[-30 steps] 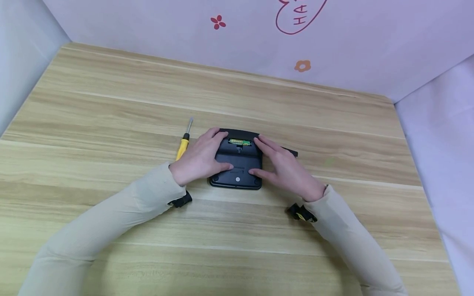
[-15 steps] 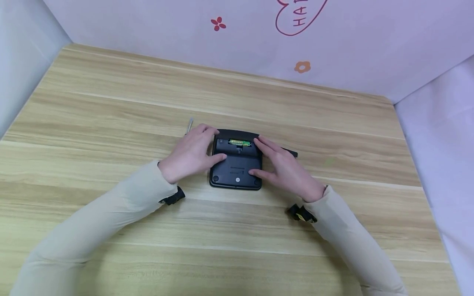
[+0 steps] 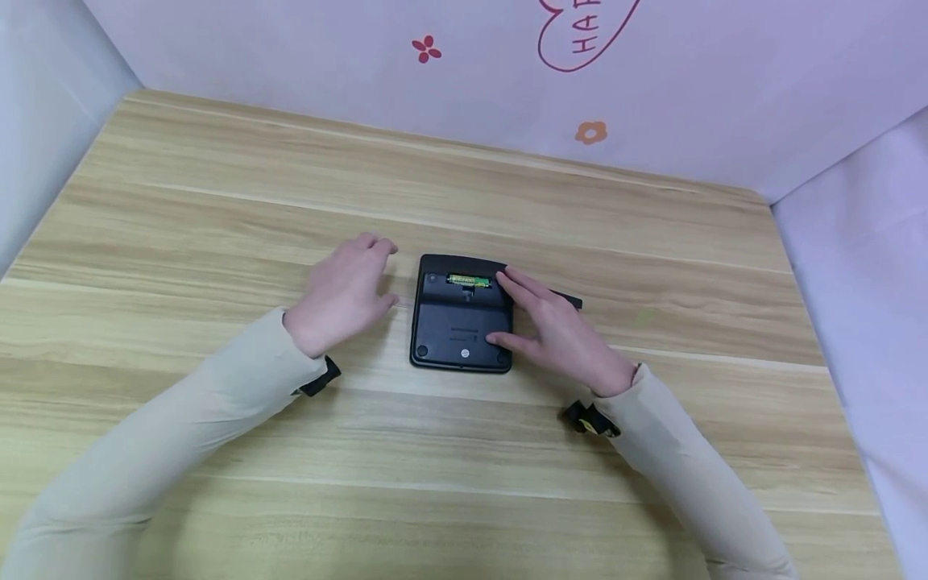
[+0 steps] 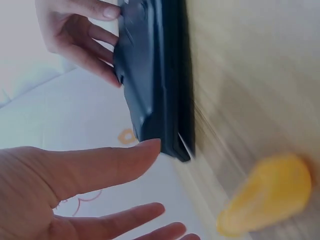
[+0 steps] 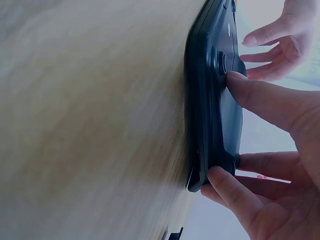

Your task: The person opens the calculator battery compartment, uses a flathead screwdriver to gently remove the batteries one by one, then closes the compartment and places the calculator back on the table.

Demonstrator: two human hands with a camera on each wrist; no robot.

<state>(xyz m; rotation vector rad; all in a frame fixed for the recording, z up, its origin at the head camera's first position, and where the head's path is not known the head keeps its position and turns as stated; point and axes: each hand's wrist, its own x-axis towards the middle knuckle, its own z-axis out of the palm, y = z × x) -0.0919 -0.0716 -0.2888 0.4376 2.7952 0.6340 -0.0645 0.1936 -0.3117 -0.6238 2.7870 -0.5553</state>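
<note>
A black calculator (image 3: 449,318) lies back side up on the wooden table, with a green and yellow battery (image 3: 468,280) in its uncovered slot. My right hand (image 3: 565,334) holds its right side, the thumb on the back near a round foot and the fingers at the upper right edge. To the left, apart from the calculator, my left hand (image 3: 339,292) hovers with relaxed fingers and nothing in them. Beneath it, the yellow handle of the screwdriver (image 4: 272,192) shows blurred in the left wrist view; in the head view the hand covers it.
A narrow black piece (image 3: 569,299) sticks out behind my right hand, partly hidden. The wooden tabletop (image 3: 464,483) meets a white backdrop (image 3: 290,48) with printed flowers at the far edge.
My left hand has let go of the calculator and moved left over the screwdriver, now hiding it from the head view. The right hand and the calculator have stayed put.
</note>
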